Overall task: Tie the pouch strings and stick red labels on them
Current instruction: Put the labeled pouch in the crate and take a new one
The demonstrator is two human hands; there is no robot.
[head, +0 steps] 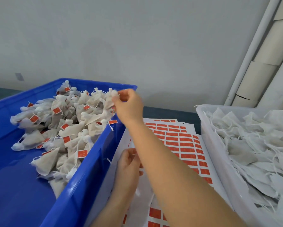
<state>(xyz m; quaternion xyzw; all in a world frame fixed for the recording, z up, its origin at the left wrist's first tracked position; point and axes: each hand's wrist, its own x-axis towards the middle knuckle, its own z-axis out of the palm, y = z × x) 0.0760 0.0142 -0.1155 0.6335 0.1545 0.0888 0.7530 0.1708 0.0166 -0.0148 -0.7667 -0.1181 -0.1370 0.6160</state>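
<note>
Pouch [108, 102] pinched at its gathered neck between thumb and fingertips of right grip [129, 105], hanging neck-up over far right corner of blue crate [81, 185], against heap [63, 128] of tied, labelled ones. Long axis near vertical, body below and left of the pinch; a plain release probably enough to drop it in. Left grip [129, 164] nearer the body, low over red label sheet [183, 145], fingers curled; holding anything or not, cannot tell. Untied pouches [252, 145] in white tub [204, 133], well to the right.
</note>
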